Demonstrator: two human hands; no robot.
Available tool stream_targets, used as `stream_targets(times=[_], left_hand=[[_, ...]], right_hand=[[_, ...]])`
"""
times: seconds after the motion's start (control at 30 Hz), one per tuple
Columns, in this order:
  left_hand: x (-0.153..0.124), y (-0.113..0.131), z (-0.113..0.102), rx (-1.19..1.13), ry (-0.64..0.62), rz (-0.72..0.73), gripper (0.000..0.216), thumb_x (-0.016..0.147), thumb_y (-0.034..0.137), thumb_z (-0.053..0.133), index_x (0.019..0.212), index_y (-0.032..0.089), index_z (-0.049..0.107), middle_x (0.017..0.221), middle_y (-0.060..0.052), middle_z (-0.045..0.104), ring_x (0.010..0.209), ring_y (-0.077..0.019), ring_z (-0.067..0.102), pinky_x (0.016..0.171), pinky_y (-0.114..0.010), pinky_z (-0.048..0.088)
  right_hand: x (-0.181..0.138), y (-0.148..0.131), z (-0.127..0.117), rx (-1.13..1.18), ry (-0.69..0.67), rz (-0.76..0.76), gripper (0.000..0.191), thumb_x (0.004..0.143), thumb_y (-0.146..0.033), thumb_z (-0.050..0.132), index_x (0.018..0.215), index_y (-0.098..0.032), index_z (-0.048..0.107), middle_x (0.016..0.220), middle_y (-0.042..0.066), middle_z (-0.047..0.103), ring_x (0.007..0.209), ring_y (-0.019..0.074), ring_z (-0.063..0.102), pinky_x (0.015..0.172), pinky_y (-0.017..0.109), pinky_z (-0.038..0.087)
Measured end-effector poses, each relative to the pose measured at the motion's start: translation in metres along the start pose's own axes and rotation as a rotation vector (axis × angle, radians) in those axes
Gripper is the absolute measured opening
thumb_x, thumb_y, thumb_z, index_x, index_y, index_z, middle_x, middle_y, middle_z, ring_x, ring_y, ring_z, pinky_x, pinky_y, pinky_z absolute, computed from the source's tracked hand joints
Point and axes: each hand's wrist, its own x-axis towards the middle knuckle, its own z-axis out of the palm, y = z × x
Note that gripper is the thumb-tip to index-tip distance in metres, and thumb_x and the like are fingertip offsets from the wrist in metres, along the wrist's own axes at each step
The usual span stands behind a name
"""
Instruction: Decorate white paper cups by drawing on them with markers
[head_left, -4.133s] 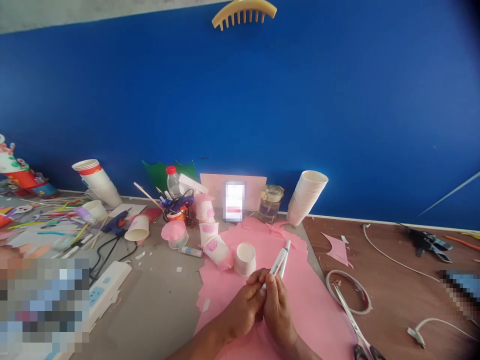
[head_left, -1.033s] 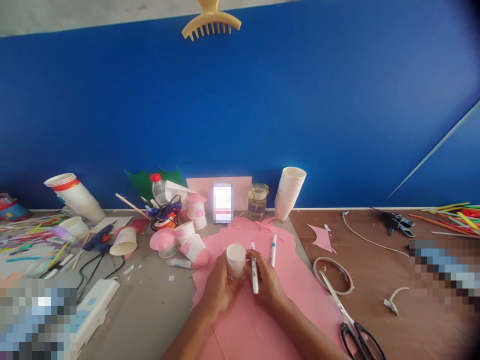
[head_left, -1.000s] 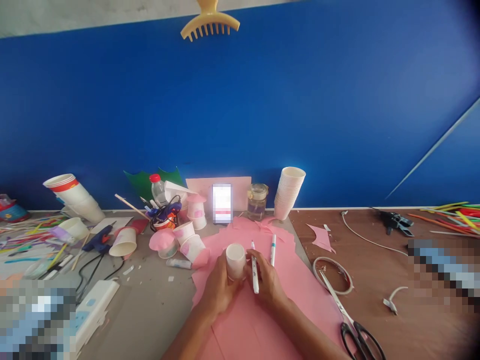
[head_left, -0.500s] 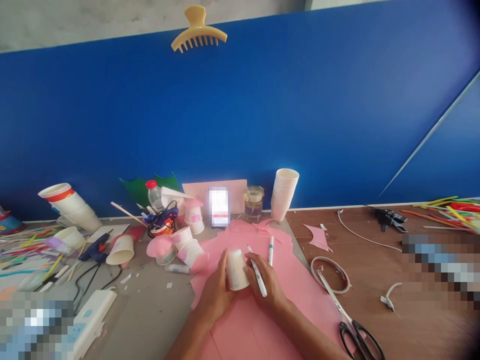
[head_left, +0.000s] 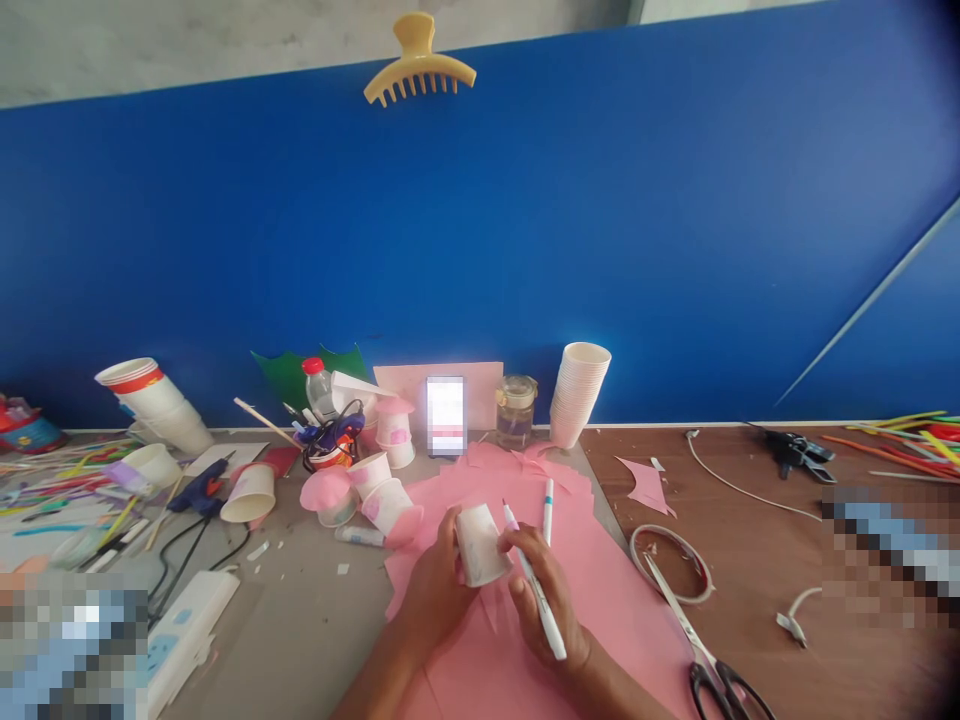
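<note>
My left hand [head_left: 442, 575] is closed around a white paper cup [head_left: 480, 545], held upside down and slightly tilted above pink paper [head_left: 600, 590]. A white marker [head_left: 541, 595] rests in my right hand [head_left: 551, 590], its tip pointing up and away from me. The fingertips of that hand are close to the cup's right side; I cannot tell whether they touch it. Another white marker with a blue band [head_left: 548, 510] lies on the pink paper just beyond. Decorated paper cups with pink tops [head_left: 394, 432] stand and lie to the left.
A glass jar [head_left: 516, 410], a lit phone [head_left: 446, 415] and a tall stack of paper cups [head_left: 580, 395] stand along the blue partition [head_left: 480, 220]. Scissors [head_left: 694, 630] and a tape roll [head_left: 671, 563] lie right. Left are a glue gun [head_left: 201, 488] and a power strip [head_left: 184, 630].
The cup has tilted in my left hand. My right hand has drawn back a little from the cup, and its marker has swung lower. The whole view has shifted slightly.
</note>
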Motion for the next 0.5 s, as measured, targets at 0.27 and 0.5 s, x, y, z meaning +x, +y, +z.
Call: stream_targets(times=[0.27, 0.5], left_hand=[[0.0, 0.001, 0.0, 0.026, -0.018, 0.002, 0.07, 0.08, 0.023, 0.054, 0.14, 0.018, 0.018, 0.108, -0.011, 0.068, 0.089, -0.0235, 0.068, 0.068, -0.03, 0.045], [-0.001, 0.003, -0.001, 0.021, -0.01, 0.016, 0.062, 0.08, 0.021, 0.054, 0.136, 0.02, 0.026, 0.104, -0.009, 0.069, 0.085, -0.0213, 0.066, 0.066, -0.027, 0.043]], right_hand=[[-0.001, -0.015, 0.007, 0.02, -0.012, 0.015, 0.028, 0.096, -0.028, 0.041, 0.122, -0.021, 0.048, 0.091, 0.009, 0.06, 0.086, 0.0234, 0.061, 0.072, 0.037, 0.052], [-0.012, -0.01, 0.01, 0.002, 0.057, 0.207, 0.022, 0.094, -0.029, 0.046, 0.115, -0.022, 0.05, 0.081, 0.005, 0.062, 0.068, 0.0187, 0.063, 0.059, 0.03, 0.053]])
